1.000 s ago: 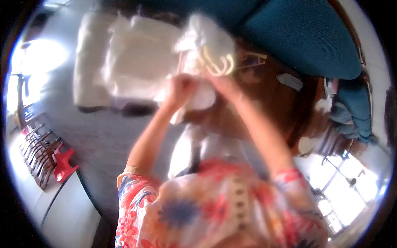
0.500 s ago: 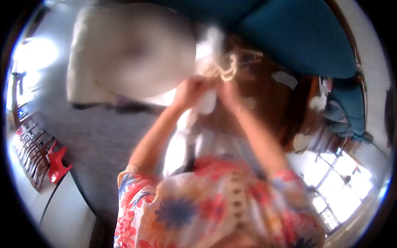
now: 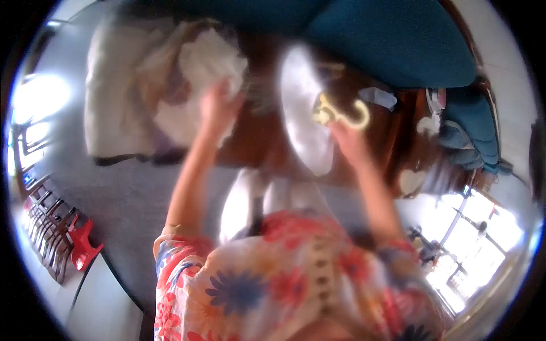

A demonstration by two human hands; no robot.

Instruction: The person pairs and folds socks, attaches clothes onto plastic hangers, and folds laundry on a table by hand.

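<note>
Clock directions are referring to the centre of the head view, with 12 o'clock at the top edge. The two hands are standing well apart. The left hand (image 3: 219, 108) is lying at 11 o'clock over the near side of the pale cloth (image 3: 207, 57); blur is hiding the fingers, so whether they are gripping the fabric cannot be told. The right hand (image 3: 350, 142) is positioned at 2 o'clock, and its fingers are closing around a pale yellow hook piece (image 3: 324, 115), whose curved end is pointing toward 2 o'clock. Just beside the hook piece, at 1 o'clock, an elongated white item (image 3: 304, 108) is showing against the dark brown tabletop (image 3: 256, 145); glare is obscuring its material. A thick off-white pad (image 3: 114, 102) is lying at 10 o'clock, beside the cloth. A translucent packet (image 3: 378, 98) is resting at 2 o'clock, beyond the right hand. Teal seating (image 3: 392, 45) is bordering the tabletop from 12 to 2 o'clock. A red stool (image 3: 84, 244) is standing at 8 o'clock.
</note>
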